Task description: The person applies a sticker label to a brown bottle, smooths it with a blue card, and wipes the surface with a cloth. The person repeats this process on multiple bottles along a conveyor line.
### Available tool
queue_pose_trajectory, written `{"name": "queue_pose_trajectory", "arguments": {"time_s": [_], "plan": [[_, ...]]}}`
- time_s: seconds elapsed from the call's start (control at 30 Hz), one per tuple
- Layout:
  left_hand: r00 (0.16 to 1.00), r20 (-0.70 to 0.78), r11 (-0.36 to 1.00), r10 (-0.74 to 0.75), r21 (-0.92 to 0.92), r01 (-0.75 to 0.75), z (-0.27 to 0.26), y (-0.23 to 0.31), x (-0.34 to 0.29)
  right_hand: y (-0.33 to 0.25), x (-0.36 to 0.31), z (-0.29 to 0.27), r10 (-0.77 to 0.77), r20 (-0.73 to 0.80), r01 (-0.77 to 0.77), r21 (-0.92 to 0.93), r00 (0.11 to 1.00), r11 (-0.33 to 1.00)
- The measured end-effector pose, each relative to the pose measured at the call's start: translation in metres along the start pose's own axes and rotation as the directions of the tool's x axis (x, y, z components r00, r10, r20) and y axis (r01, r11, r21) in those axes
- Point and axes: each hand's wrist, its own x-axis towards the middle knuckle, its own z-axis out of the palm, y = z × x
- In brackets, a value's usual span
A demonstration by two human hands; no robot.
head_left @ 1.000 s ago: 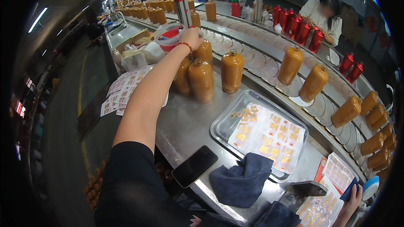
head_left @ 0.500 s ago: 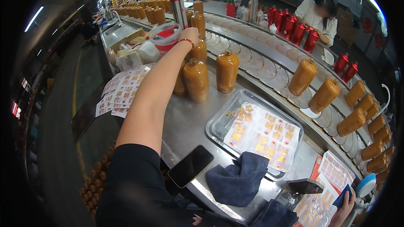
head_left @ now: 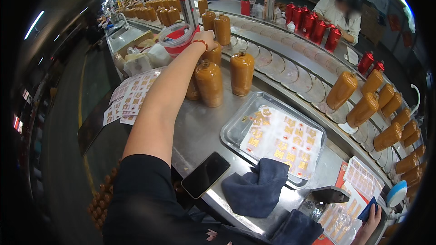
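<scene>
My left arm reaches far across the steel table, and my left hand [head_left: 205, 39] is closed about the top of a brown glass bottle [head_left: 213, 55]. The fingers are partly hidden. Around that bottle stand more brown bottles, among them a near one [head_left: 209, 84] and one to its right [head_left: 242, 73]. A clear plastic tub with a red band [head_left: 176, 41] is just left of the hand. At the lower right, my right hand [head_left: 373, 220] is closed on a small dark blue cloth [head_left: 368, 208], beside sheets of gold labels [head_left: 338, 220].
A metal tray [head_left: 229, 138] bears a sheet of gold stickers. In front lie a phone [head_left: 205, 174] and a dark blue rag [head_left: 256, 188]. A conveyor of round plates [head_left: 286, 70] carries brown bottles. Across it, a co-worker [head_left: 340, 13] sits by red bottles [head_left: 309, 26].
Brown bottles on the conveyor have moved toward the lower right. My left hand stays at the bottle, and my right hand keeps hold of the blue cloth. The view has shifted slightly.
</scene>
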Motion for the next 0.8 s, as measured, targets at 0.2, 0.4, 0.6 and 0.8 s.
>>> {"name": "queue_pose_trajectory", "arguments": {"time_s": [0.2,0.4,0.6,0.8], "plan": [[0.998,0.067,0.996,-0.001,0.084,-0.004,-0.009,-0.008,0.002,-0.006,-0.012,0.017,0.014,-0.046,-0.016,-0.041,0.999,0.999],[0.996,0.072,0.999,-0.045,0.027,0.043,0.015,-0.031,0.027,0.011,-0.012,0.009,0.001,-0.019,0.000,0.008,1.000,1.000],[0.998,0.042,0.999,-0.044,0.005,0.043,0.025,-0.043,0.033,0.011,-0.012,0.017,0.021,-0.025,-0.021,-0.017,0.999,1.000],[0.997,0.057,0.997,-0.050,0.060,0.047,0.018,-0.031,0.029,0.014,-0.013,0.018,0.001,0.009,-0.001,0.016,1.000,1.000]]}}
